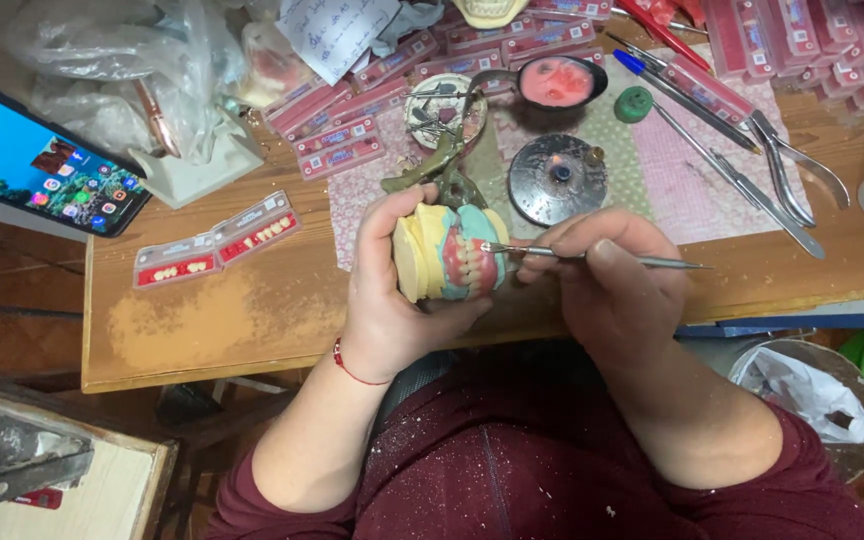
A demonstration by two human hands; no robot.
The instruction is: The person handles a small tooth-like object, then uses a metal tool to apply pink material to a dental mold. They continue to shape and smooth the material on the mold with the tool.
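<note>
Left hand (387, 300) grips the denture model (452, 252) over the table (252, 310) edge, while right hand (607, 275) fingers pinch a metal carving tool (592, 258) lying horizontally, tip touching the teeth from the right.

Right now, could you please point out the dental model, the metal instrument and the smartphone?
dental model (449, 255), head view, teeth side.
metal instrument (652, 262), head view, bare shaft.
smartphone (37, 165), head view, lit screen.
</note>
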